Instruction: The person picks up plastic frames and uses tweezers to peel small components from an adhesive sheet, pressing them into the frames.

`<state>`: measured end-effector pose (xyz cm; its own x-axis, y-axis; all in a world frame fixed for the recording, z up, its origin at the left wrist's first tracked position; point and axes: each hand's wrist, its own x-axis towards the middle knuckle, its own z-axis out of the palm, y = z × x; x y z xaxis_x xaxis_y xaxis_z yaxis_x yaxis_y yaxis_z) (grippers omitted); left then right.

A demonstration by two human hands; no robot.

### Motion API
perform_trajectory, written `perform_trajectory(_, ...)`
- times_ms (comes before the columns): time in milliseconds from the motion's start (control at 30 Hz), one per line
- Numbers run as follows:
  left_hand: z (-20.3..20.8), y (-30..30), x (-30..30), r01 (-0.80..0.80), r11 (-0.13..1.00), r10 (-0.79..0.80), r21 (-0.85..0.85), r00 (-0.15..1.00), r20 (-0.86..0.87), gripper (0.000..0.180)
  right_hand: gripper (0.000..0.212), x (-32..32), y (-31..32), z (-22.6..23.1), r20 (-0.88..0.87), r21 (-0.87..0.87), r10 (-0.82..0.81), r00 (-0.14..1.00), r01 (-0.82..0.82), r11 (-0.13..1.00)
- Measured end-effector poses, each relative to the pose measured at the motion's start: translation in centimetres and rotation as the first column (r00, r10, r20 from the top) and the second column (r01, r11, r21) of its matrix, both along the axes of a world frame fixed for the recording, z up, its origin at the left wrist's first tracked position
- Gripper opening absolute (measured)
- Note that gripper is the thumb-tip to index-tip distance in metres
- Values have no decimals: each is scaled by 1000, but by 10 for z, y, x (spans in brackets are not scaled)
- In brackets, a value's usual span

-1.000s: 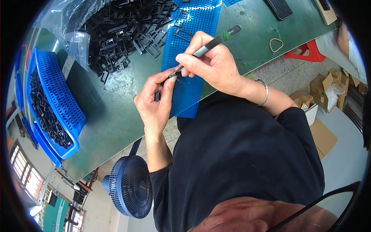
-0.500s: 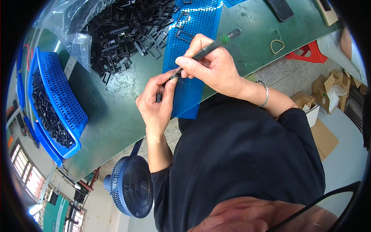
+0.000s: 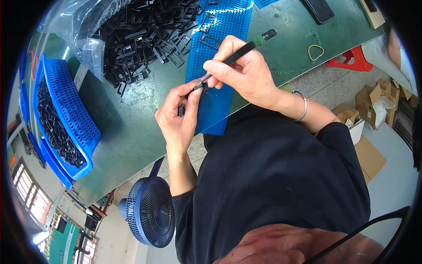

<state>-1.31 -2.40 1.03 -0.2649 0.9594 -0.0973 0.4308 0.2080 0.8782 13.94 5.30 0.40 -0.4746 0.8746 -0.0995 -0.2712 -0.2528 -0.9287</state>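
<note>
My right hand (image 3: 247, 72) grips black tweezers (image 3: 239, 53) with green wrapping near the back end. Their tips point down-left and meet a small black part (image 3: 181, 110) pinched in my left hand (image 3: 178, 115). Fingers cover most of that part; one end shows below the left palm. Both hands are over a blue perforated sheet (image 3: 214, 115) at the table's near edge. A few black rectangular frames (image 3: 208, 23) lie on the sheet's far end. Beyond my left hand is a heap of similar black frames (image 3: 136, 42).
A blue basket (image 3: 83, 119) full of small black parts stands at the left, near a clear plastic bag (image 3: 83, 39). A phone (image 3: 320, 10) and a rubber band (image 3: 315, 53) lie at the right. Below the table edge are a fan (image 3: 154, 213) and a red stool (image 3: 350, 60).
The tweezers have shifted and turned slightly, their back end moving a little up and right with my right hand. My left hand stays almost still, its grip unchanged.
</note>
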Motion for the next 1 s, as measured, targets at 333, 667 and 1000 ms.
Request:
perform_trajectory(333,0,-1,-1,-6,1000,6,0,1000,-1,12,14,-1,-1,-2,41,70,28,999,-31,997)
perform_trajectory(667,1,-2,-2,8,1000,-9,-4,1000,-29,13,12,-1,-6,-5,222,249,-37,974,-20,968)
perform_trajectory(1000,-3,2,2,3,1000,-3,7,1000,-2,12,14,2,-4,-8,93,205,-64,994,44,978)
